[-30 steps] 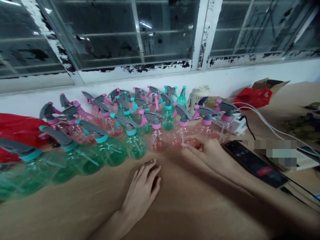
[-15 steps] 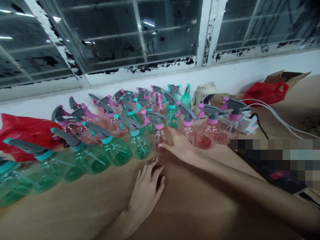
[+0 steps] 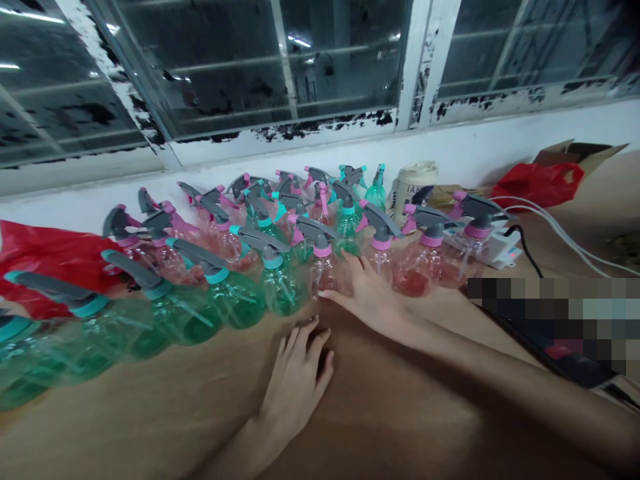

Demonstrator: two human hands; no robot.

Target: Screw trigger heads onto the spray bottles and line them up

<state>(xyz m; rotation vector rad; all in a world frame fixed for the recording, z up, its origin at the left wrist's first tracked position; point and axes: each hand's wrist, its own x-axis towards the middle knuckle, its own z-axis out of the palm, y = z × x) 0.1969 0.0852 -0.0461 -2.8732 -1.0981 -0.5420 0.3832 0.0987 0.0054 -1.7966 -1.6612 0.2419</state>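
Observation:
My right hand reaches in from the right and grips a clear pink spray bottle low on its body. The thumb lies across the front and the fingers run along its right side. This bottle stands upright, with a pink collar and a grey trigger head. Below it, my left hand rests on the wooden table, holding nothing, its fingers loosely bent and apart. A green spray bottle stands just left of the gripped one. To the right is another pink spray bottle, partly behind my right hand.
Several green and pink spray bottles stand in rows toward the wall. A red plastic bag lies at left, another red bag at far right. A paper cup, a white power strip and cables are behind on the right.
The view has shifted slightly. My right hand stays on the pink spray bottle, and my left hand stays on the table. The bottles show no clear movement.

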